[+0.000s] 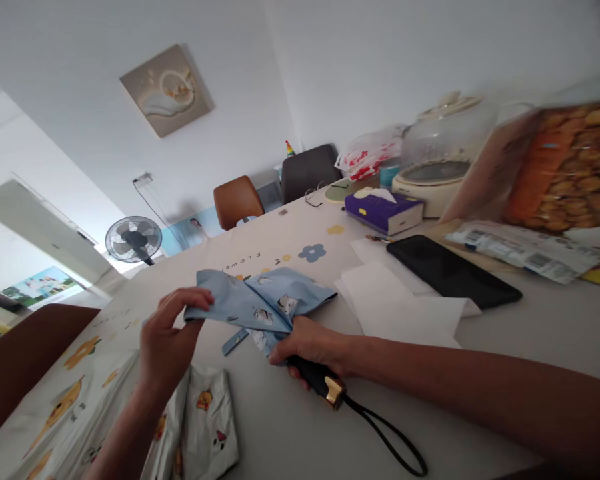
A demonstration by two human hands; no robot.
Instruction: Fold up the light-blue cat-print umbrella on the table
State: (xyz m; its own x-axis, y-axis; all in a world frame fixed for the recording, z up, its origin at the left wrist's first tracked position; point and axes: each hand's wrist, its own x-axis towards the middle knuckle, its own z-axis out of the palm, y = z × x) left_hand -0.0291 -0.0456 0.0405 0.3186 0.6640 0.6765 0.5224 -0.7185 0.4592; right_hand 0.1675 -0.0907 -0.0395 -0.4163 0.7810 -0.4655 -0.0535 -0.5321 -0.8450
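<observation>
A folding umbrella [265, 301] with light blue printed fabric lies across both hands above the table, its canopy loosely gathered. My right hand [313, 347] wraps round the base of the fabric and the top of the black handle, which ends in a gold-coloured cap with a black wrist loop [395, 433]. At the left, my left hand [173, 330] pinches the edge of one fabric panel between thumb and fingers, holding it out to the side. A short blue strap [235, 341] sticks out beneath the canopy. White cloth with cartoon prints [210, 413] lies below my left forearm.
White paper sheets [400, 300] and a black phone [450, 270] lie to the right. Behind them stand a purple tissue box [383, 210], a glass-topped appliance [435, 153] and a large snack bag [570, 160]. Glasses [314, 197] rest farther back. Chairs [239, 203] flank the table.
</observation>
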